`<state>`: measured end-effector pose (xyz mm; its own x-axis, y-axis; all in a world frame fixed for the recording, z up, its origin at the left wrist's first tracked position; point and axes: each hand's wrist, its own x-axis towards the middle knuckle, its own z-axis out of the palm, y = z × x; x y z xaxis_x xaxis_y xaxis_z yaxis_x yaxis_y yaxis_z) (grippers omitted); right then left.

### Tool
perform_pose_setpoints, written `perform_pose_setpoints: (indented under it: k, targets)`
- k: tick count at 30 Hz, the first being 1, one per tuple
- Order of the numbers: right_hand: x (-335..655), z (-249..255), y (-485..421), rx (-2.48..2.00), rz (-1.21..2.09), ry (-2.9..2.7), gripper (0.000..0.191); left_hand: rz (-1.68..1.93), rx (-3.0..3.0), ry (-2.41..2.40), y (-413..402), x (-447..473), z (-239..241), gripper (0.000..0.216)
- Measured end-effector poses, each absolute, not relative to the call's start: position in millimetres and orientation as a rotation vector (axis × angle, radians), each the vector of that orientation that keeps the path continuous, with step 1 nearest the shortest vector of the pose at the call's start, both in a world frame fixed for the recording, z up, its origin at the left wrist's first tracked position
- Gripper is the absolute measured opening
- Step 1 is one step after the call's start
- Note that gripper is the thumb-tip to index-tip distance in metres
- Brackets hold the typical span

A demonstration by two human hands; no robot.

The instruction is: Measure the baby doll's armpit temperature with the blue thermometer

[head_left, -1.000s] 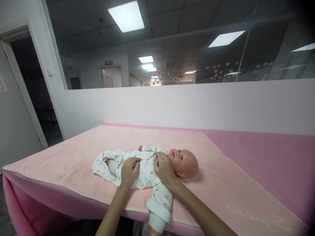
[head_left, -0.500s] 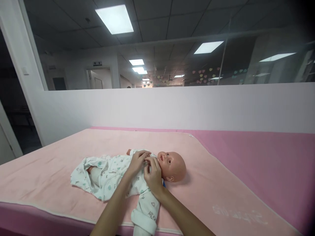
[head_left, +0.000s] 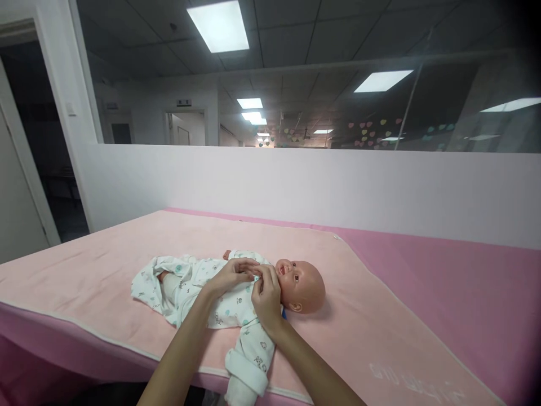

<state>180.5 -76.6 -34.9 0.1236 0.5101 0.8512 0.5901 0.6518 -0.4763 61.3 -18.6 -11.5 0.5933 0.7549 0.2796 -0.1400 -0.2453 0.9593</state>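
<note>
A baby doll [head_left: 304, 285] lies on its back, head to the right, dressed in a white patterned baby gown [head_left: 234, 307]. My left hand [head_left: 236, 273] rests on the upper chest, fingers bent and closed on the gown near the neckline. Right beside it, my right hand [head_left: 267, 296] pinches the same part of the gown just below the doll's chin. The two sets of fingertips meet, and the bit of cloth between them is mostly hidden. One long sleeve [head_left: 253, 358] of the gown hangs toward the near edge. Below, the hem lies bunched around the doll's leg.
Under the doll is a peach mat [head_left: 359, 327] with a pale edge, spread over a pink padded surface [head_left: 422, 265]. A low white wall [head_left: 296, 180] with glass above stands behind. A dark doorway [head_left: 54, 158] is at the left.
The view has shifted slightly, moving the scene to the right. My left hand's fingers have flattened a little over the chest; both hands stay at the gown's neckline.
</note>
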Motion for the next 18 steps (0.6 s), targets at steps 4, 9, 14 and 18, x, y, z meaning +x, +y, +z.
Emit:
perform_pose_setpoints:
  k: [4, 9, 14, 18]
  targets:
    - [180.8, -36.3, -76.8, -0.958, -0.124, -1.608, 0.035, 0.969, 1.574, 0.573, -17.6, 61.5, -12.3, 0.042]
    - [180.7, -36.4, -75.9, -0.991, -0.124, -1.654, 0.034, 1.024, 1.54, 0.598, -17.6, 60.3, -11.6, 0.04]
    - [179.6, -36.0, -75.0, -1.03, -0.165, -1.638, 0.026, 1.032, 1.511, 0.586, -18.3, 59.1, -11.7, 0.044]
    - [179.9, -38.5, -72.5, -1.043, -0.231, -1.631, 0.032, 1.025, 1.509, 0.601, -20.8, 59.0, -9.0, 0.043]
